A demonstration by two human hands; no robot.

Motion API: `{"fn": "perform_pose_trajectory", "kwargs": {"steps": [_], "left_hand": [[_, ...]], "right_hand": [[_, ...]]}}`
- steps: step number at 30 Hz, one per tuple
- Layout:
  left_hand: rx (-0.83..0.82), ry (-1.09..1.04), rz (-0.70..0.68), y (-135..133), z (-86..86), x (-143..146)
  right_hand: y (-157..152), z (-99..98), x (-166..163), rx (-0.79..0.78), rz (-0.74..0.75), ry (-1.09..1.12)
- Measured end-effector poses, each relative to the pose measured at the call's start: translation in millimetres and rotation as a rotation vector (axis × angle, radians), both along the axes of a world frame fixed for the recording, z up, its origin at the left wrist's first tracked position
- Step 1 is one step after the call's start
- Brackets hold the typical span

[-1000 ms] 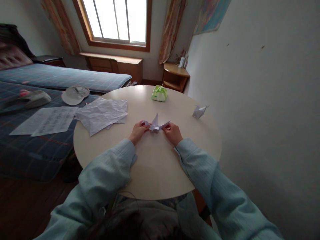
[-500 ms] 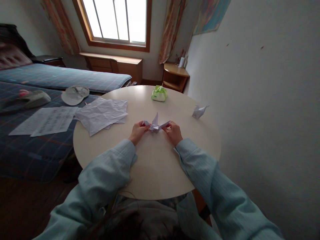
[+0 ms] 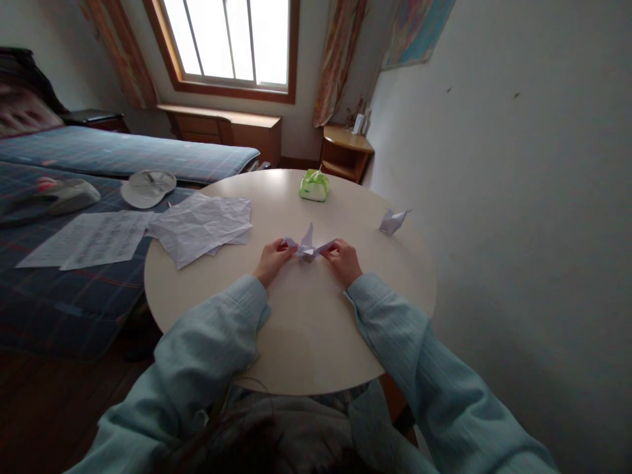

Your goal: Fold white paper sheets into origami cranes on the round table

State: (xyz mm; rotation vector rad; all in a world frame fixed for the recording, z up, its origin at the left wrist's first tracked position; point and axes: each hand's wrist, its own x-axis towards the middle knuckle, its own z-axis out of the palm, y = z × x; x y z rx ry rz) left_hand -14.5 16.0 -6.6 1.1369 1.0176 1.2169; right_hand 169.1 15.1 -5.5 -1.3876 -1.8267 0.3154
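A white folded paper crane (image 3: 308, 250) is held between my two hands over the middle of the round table (image 3: 301, 329). My left hand (image 3: 274, 259) pinches its left wing. On the other side, my right hand (image 3: 343, 261) grips the right wing between thumb and fingers. One pointed tip of the crane rises from its centre. A second paper crane (image 3: 392, 222) stands at the right of the table, apart from both hands.
A green and white tissue pack (image 3: 315, 185) sits at the table's far side. Creased white sheets (image 3: 205, 224) overlap the left edge. Printed papers (image 3: 99, 240) and a white cap (image 3: 149, 188) lie on the bed (image 3: 59, 303). A wall (image 3: 518, 230) borders the right.
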Motion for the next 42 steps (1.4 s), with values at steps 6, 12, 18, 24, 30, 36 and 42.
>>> {"fn": "perform_pose_trajectory", "kwargs": {"steps": [6, 12, 18, 24, 30, 36, 42], "left_hand": [[0.022, 0.028, 0.023, 1.2, 1.3, -0.7], [0.006, 0.041, 0.0, 2.3, 0.5, -1.2], [0.015, 0.041, 0.003, 3.0, -0.6, -1.8], [0.011, 0.052, 0.004, 3.8, -2.3, -2.3], [0.073, 0.166, 0.019, 8.2, -8.5, -4.3], [0.324, 0.616, 0.117, 9.2, -4.9, -14.7], [0.54, 1.047, 0.316, 18.2, -1.9, -45.3]], "right_hand": [[8.6, 2.1, 14.3, 0.052, -0.048, 0.05], [26.2, 3.2, 48.8, 0.129, -0.289, 0.082], [39.1, -0.2, 87.9, 0.229, -0.522, 0.16], [43.4, -5.2, 110.0, 0.243, -0.73, 0.178], [44.8, -8.8, 122.6, 0.181, -0.777, 0.171], [46.0, -12.1, 128.0, 0.143, -0.783, 0.232], [44.8, -9.7, 120.5, 0.164, -0.793, 0.282]]}}
